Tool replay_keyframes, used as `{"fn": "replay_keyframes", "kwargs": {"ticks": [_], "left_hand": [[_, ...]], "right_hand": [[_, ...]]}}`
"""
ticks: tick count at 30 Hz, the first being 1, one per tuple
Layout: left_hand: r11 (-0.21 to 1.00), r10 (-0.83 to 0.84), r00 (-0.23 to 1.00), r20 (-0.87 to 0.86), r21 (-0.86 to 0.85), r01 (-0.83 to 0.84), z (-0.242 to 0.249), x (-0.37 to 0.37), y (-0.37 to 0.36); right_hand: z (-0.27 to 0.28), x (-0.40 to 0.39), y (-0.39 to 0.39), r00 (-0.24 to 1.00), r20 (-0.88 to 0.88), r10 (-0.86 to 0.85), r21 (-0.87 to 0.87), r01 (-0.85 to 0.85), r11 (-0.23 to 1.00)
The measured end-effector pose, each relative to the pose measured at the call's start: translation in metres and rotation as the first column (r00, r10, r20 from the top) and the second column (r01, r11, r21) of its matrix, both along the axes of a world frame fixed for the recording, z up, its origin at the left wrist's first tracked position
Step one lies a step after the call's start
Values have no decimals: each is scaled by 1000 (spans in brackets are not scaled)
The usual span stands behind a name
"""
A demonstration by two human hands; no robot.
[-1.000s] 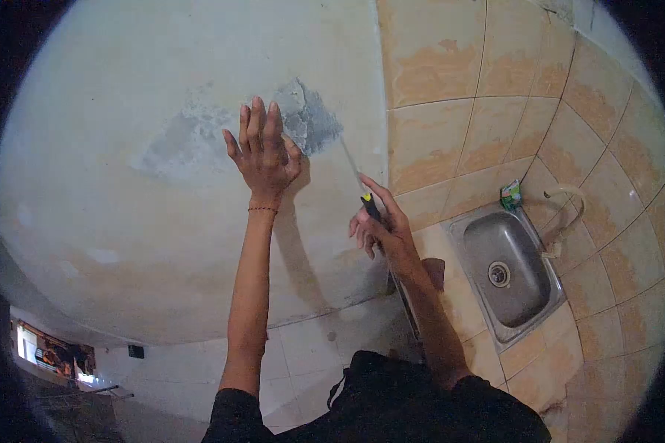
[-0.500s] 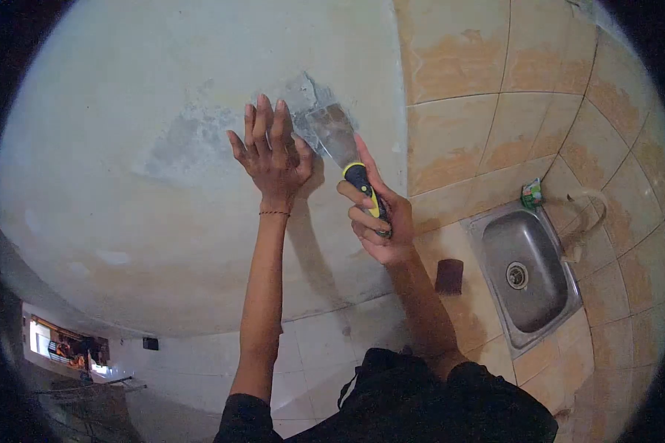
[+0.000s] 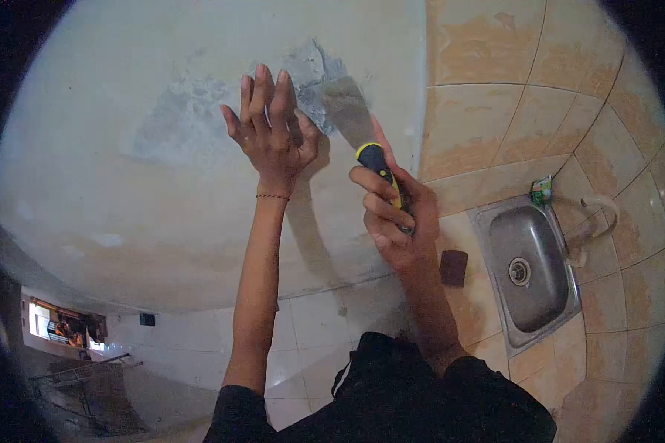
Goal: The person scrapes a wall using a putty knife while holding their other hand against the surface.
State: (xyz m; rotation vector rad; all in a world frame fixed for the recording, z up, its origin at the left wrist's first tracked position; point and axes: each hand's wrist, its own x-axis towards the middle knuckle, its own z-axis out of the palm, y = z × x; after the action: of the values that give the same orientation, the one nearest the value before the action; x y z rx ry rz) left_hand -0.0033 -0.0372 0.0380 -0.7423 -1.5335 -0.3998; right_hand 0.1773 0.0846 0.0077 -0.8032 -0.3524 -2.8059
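Observation:
My right hand (image 3: 399, 214) is wrapped round the black and yellow handle of a putty knife (image 3: 351, 111), its index finger stretched along toward the blade. The wide metal blade lies at the right edge of a rough grey patch (image 3: 310, 74) where the paint is broken away. My left hand (image 3: 273, 136) is open beside that patch, fingers spread upward against the pale wall (image 3: 140, 199). A cord bracelet circles the left wrist. Another worn, greyish area (image 3: 181, 118) spreads to the left of the fingers.
At right, a steel sink (image 3: 532, 273) with a drain is set into a tiled counter (image 3: 465, 317). A dark brown block or pad (image 3: 454, 268) lies left of it. A green packet (image 3: 541, 190) and a pale faucet (image 3: 602, 210) are at the sink's far side. Stained tiles (image 3: 480, 118) cover the adjoining wall.
The putty knife and my right hand have shifted right relative to the patch, uncovering more rough grey surface. My left hand stays spread on the wall. The view has shifted slightly.

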Motion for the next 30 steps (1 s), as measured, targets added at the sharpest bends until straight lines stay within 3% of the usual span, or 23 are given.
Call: {"fn": "replay_keyframes", "kwargs": {"ticks": [13,15,21,24,30], "left_hand": [[999,-42,999,-27,5,42,-2,-2,2],[1000,-23,1000,-18,5,23,-1,-2,2],[1000,-5,999,-43,0,5,0,-5,1],[1000,-15,999,-29,13,15,1,-2,2],[1000,-26,999,-29,12,26,1,-3,2]], "right_hand": [[12,6,6,994,94,53,-69,-46,997],[7,-1,5,1000,-2,30,4,-30,1000],[14,-2,2,998,65,3,41,-6,999],[11,2,-4,1000,9,-2,-8,2,1000],[18,0,-7,996,89,23,-59,-18,998]]}}
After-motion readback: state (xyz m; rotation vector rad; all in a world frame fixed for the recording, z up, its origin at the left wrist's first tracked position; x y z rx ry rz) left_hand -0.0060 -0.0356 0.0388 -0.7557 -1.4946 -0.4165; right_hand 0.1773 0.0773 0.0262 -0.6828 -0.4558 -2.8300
